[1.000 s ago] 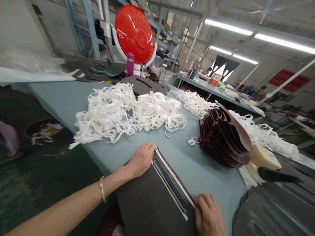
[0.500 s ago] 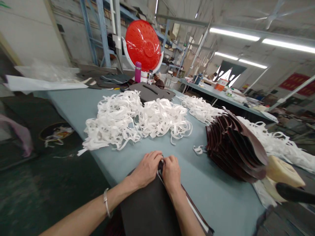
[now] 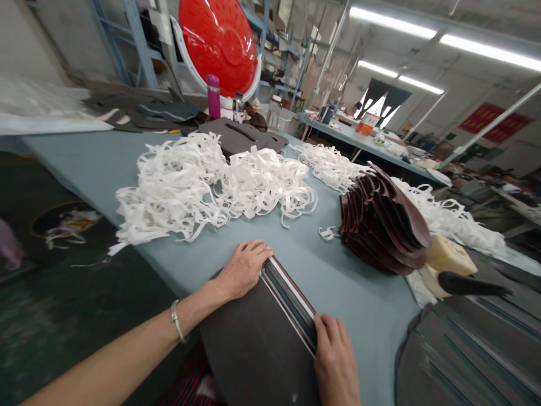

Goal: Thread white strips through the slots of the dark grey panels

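Lower centre of the frame: a dark grey flat panel of stiff, leather-like sheet [image 3: 249,349] lies on the pale blue-grey worktable [image 3: 350,304], its near part hanging off the table's edge toward us. Along the panel's right side runs a long narrow slot edged in white and maroon [image 3: 291,307].

We note the left hand [image 3: 243,268] palm down on the panel's far corner, fingers stretched and close together, right at the slot's upper end. It grips nothing. We judge it serves as a weight, pinning the sheet so it cannot slide. A thin silver bangle [image 3: 176,321] sits on that wrist.

Bottom, right of centre: the right hand [image 3: 336,363], back toward us, fingertips bearing down on the slot's near end. Whether they pinch the edging or only press it, we cannot tell (the knuckles hide the pads). One hand at each end probably keeps the edging straight and flat.

Centre: a loose heap of white paper-like strips [image 3: 203,186], well apart from both hands. Right of centre: a fanned stack of maroon curved leather pieces [image 3: 382,225], each leaning on the next. Just beside it, further right, are a cream foam block [image 3: 450,256] and a black handle [image 3: 469,285]. Lower right: more dark grey slotted panels [image 3: 465,361], overlapping. Top, left of centre: a round red perforated plastic cover [image 3: 217,42] with a magenta bottle [image 3: 213,96] below it.
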Tool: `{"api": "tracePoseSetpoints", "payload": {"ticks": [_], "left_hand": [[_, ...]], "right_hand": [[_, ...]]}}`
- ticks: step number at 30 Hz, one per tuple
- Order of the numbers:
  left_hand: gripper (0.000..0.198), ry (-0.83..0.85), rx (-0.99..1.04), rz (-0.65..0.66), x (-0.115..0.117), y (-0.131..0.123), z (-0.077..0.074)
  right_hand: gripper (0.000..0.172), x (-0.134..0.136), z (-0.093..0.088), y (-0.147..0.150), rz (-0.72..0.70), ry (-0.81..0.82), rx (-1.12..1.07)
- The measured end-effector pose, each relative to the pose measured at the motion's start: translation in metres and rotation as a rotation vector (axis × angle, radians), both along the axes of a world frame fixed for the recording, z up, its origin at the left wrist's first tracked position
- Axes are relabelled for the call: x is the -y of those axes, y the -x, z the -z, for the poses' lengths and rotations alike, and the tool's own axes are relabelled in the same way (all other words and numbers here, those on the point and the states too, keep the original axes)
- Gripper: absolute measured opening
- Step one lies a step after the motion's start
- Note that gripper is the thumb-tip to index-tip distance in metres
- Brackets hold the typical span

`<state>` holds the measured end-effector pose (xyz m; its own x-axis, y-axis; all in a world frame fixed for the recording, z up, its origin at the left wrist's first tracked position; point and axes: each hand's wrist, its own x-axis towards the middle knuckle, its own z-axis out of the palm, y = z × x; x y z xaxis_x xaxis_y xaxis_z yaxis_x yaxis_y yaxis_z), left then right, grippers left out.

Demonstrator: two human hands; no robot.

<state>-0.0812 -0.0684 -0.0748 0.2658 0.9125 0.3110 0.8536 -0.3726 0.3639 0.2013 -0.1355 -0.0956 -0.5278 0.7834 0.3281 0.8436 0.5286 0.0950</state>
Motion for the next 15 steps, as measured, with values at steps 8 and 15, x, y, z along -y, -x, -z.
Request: {"api": "tracePoseSetpoints", "payload": {"ticks": [8,15], "left_hand": [[0.046,0.036,0.047,-0.053,0.004,0.002,-0.008],[0.047,0.166,0.086,-0.347,0.052,-0.016,-0.021]], "right_hand": [[0.025,-0.019,0.02,-0.043,-0.099,-0.07,-0.031],[0.022,-0.061,-0.009,-0.021,-0.049,0.282,-0.169]]}}
